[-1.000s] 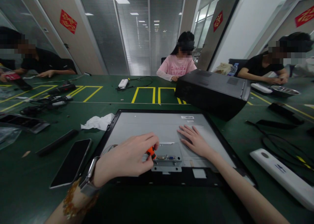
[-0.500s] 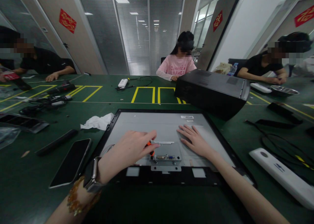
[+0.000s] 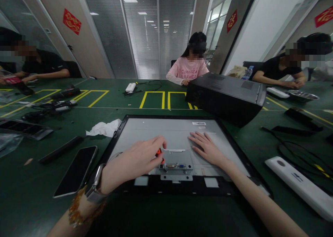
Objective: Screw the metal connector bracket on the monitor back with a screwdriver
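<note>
The left hand (image 3: pixel 143 157), fingers closed round an orange tool (image 3: pixel 163 159), slants it towards the port bracket (image 3: pixel 179 158), twelve o'clock ahead; at one, the empty right hand (image 3: pixel 206 149) lies spread flat on the panel (image 3: pixel 156 128), probably steadying it.

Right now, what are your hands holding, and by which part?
The left hand holds an orange-and-black tool, seemingly by its handle; the right hand holds nothing.

I could pass over the flat grey metal panel (image 3: pixel 156 128). Ahead right, the bulky black box (image 3: pixel 226 96) blocks me.
</note>
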`<state>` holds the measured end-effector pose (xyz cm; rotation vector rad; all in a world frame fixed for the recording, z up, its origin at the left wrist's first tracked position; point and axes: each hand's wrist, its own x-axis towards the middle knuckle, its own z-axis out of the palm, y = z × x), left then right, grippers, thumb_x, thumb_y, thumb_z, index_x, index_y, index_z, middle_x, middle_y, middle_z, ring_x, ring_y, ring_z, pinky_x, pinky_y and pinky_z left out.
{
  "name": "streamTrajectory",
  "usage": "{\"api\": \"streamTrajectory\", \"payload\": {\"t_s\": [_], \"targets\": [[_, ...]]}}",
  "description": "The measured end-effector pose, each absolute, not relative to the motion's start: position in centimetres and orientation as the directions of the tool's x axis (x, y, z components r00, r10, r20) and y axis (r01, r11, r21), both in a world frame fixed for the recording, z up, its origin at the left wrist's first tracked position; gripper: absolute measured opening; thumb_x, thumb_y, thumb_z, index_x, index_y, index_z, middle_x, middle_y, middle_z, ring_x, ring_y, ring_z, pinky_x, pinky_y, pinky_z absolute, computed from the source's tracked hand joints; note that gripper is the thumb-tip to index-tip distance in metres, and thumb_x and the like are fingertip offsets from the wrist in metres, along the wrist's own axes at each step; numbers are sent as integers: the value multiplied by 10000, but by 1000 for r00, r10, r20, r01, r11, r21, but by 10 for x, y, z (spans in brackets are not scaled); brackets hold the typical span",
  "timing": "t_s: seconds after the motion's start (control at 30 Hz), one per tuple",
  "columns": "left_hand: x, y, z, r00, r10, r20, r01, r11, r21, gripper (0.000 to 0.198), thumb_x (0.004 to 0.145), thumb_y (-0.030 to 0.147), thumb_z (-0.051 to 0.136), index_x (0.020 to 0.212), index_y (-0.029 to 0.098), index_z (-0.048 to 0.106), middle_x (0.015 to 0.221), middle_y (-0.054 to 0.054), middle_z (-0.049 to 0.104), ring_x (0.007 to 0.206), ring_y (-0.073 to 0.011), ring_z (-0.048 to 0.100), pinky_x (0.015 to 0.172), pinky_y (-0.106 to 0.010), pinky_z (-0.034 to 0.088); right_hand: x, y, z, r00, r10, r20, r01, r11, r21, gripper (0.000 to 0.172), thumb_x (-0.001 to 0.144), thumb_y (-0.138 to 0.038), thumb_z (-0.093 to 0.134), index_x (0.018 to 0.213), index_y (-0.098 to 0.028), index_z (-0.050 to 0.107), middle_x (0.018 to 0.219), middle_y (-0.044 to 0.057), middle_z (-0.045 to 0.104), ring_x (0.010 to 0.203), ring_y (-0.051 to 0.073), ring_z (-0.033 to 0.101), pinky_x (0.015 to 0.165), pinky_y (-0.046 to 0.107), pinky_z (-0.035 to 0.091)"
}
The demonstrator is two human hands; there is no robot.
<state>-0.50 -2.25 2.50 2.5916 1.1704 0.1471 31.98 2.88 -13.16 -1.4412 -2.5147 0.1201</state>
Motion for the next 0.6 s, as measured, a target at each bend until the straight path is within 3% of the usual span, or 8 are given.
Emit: {"api": "streamTrajectory", "payload": {"t_s": [0.13,0.23,0.3,0.4,0.5,0.6], "targets": [[-3,-13,15,613,790,19,787,-613,67,298,1002,455,445,986,184,569,648,-9,599,583,-201,575,522,-291,244,320,29,-131,-481,860,170,841,508,-188,479,1004,-447,375,1446,-284,459,1532,60,418,1434,279,313,1159,578,200],[-2,-14,17,611,791,30,791,-611,22,370,982,528,457,864,203,589,572,-1,567,557,-205,561,525,-295,231,320,29,-131,-484,860,164,842,508,-181,480,1004,-450,376,1448,-285,455,1534,56,414,1435,278,311,1159,580,200],[-3,-17,21,624,781,43,778,-625,65,323,964,489,483,834,209,578,604,0,582,574,-198,563,543,-298,261,320,28,-130,-485,859,162,841,509,-181,482,1004,-453,377,1449,-284,453,1538,55,408,1438,277,304,1159,580,201],[-5,-23,28,662,748,55,729,-659,188,75,876,278,537,886,207,560,861,-11,644,638,-166,565,587,-300,321,319,28,-130,-484,861,159,841,508,-186,484,1006,-451,369,1453,-282,447,1539,55,407,1441,274,298,1163,576,194],[-7,-26,30,691,722,35,686,-670,284,194,793,169,519,982,206,544,1034,-19,613,636,-137,540,598,-293,355,319,28,-130,-479,863,159,843,503,-190,488,1005,-459,371,1455,-287,444,1538,53,409,1441,274,297,1165,572,190],[-6,-26,29,708,706,15,657,-666,354,233,803,149,498,1026,206,532,1012,-14,610,662,-140,554,607,-284,373,320,28,-131,-482,861,159,841,506,-190,492,1002,-467,376,1460,-296,435,1539,47,408,1442,272,296,1166,572,188]]}}
